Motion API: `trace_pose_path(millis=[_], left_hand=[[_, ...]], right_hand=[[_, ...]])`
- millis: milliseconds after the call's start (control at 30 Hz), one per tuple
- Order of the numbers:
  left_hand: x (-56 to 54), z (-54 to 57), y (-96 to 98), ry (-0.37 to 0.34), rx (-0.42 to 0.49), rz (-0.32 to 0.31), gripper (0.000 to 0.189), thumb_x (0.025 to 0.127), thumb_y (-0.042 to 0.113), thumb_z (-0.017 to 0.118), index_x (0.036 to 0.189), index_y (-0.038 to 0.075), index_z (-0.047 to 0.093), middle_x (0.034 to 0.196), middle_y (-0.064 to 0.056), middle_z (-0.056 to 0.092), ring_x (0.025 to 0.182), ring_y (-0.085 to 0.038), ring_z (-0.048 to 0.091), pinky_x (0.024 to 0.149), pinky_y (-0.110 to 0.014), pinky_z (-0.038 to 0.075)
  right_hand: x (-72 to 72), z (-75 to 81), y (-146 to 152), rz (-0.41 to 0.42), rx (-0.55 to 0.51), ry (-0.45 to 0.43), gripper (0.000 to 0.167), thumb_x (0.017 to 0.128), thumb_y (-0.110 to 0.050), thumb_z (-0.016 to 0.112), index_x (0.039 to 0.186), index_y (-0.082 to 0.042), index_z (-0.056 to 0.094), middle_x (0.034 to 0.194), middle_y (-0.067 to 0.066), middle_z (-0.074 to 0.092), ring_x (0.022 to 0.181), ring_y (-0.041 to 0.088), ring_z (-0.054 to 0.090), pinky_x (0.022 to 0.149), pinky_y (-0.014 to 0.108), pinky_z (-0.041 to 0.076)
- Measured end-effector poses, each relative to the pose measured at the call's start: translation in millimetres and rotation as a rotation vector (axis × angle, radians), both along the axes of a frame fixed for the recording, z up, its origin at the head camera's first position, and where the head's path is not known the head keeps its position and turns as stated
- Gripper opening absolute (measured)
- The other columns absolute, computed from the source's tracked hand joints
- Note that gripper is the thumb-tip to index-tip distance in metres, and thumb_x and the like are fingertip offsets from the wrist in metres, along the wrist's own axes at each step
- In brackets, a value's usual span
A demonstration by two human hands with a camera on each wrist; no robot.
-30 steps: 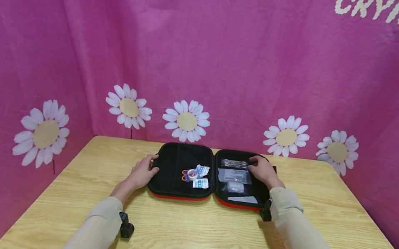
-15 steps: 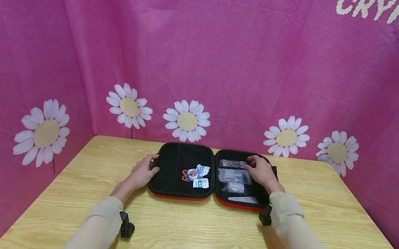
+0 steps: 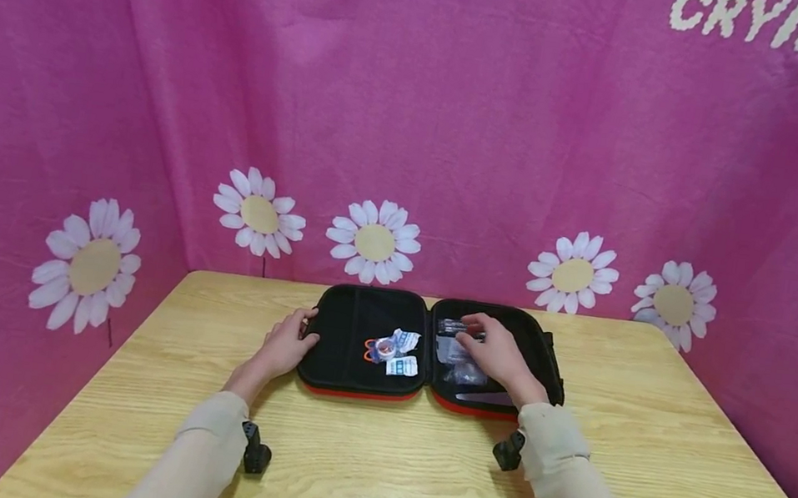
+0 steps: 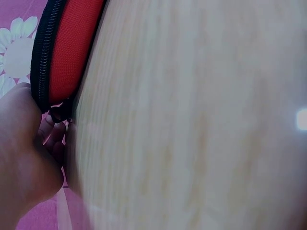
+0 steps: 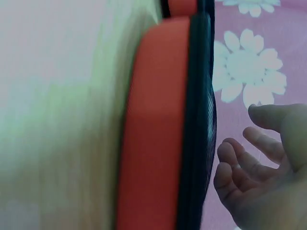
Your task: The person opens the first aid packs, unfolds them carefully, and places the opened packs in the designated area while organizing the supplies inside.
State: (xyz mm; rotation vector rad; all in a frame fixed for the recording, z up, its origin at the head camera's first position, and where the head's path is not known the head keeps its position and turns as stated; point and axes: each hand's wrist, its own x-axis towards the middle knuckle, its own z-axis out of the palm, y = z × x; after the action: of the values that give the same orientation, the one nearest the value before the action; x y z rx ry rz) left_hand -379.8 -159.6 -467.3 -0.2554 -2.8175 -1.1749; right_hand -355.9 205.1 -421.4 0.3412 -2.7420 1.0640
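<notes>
A red and black zip-up first-aid case (image 3: 330, 337) lies unfolded flat on the table. My left hand (image 3: 285, 346) grips its left edge; the left wrist view has the thumb over the zipped rim and the fingers curled below. Over the right half hovers my right hand (image 3: 497, 353), fingers loosely bent around nothing. Beneath it are a clear pack (image 3: 449, 325) at the back, a flat clear packet (image 3: 448, 348), a wrapped white roll (image 3: 466, 373) and a pale flat strip (image 3: 485, 397), all partly covered by the hand. The right wrist view shows spread fingers (image 5: 261, 165) above the case's rim.
In the left half lie orange-handled scissors (image 3: 369, 351), a small tape roll (image 3: 385, 350) and white-blue packets (image 3: 402, 366). The wooden table (image 3: 371, 464) ends at a pink daisy-print curtain (image 3: 455, 164) behind and at both sides.
My right hand has drawn away from the clear pack at the back and moved left and toward me. That pack slid slightly left earlier. My left hand stays put.
</notes>
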Motion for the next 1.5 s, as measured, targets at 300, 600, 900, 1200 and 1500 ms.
trace_pose_path(millis=[300,600,900,1200,1500], left_hand=[[1.4,1.6,-2.4,0.011,-0.011,0.010,0.052,0.099,0.019,0.056,0.148,0.008,0.042,0.119,-0.019,0.055,0.115,-0.038,0.046,0.100,-0.056,0.029],[0.2,-1.0,3.9,-0.002,-0.016,-0.001,0.053,0.099,0.020,0.055,0.149,0.009,0.041,0.122,-0.019,0.054,0.118,-0.039,0.044,0.101,-0.056,0.028],[-5.2,2.5,4.2,-0.007,-0.073,-0.024,0.054,0.100,0.021,0.055,0.150,0.010,0.039,0.136,-0.020,0.051,0.127,-0.041,0.043,0.107,-0.059,0.030],[-1.8,29.6,12.3,0.050,-0.197,-0.014,0.049,0.097,0.023,0.060,0.141,0.004,0.050,0.134,-0.020,0.048,0.126,-0.039,0.041,0.106,-0.053,0.036],[-0.7,37.5,49.7,0.150,-0.184,-0.151,0.030,0.096,0.022,0.064,0.124,0.010,0.065,0.114,-0.011,0.060,0.108,-0.028,0.051,0.099,-0.045,0.043]], right_hand=[[20.2,-8.7,-32.4,0.003,0.062,0.035,0.038,0.095,-0.025,0.065,0.125,-0.002,0.064,0.121,0.019,0.063,0.109,0.034,0.061,0.099,0.051,0.047],[33.1,-13.5,-49.9,0.019,0.116,-0.001,0.040,0.094,-0.026,0.066,0.128,-0.005,0.063,0.124,0.018,0.063,0.114,0.034,0.060,0.100,0.051,0.046],[34.4,-18.3,-53.0,-0.007,0.177,-0.003,0.041,0.093,-0.026,0.067,0.129,-0.006,0.066,0.123,0.020,0.061,0.116,0.036,0.058,0.100,0.052,0.045],[33.9,-17.7,-51.0,-0.004,0.163,-0.019,0.042,0.092,-0.026,0.068,0.129,-0.005,0.066,0.124,0.020,0.060,0.119,0.038,0.057,0.101,0.054,0.044],[33.5,-18.3,-51.6,0.027,0.157,-0.032,0.044,0.094,-0.027,0.067,0.132,-0.006,0.064,0.123,0.018,0.060,0.117,0.036,0.057,0.099,0.053,0.044]])
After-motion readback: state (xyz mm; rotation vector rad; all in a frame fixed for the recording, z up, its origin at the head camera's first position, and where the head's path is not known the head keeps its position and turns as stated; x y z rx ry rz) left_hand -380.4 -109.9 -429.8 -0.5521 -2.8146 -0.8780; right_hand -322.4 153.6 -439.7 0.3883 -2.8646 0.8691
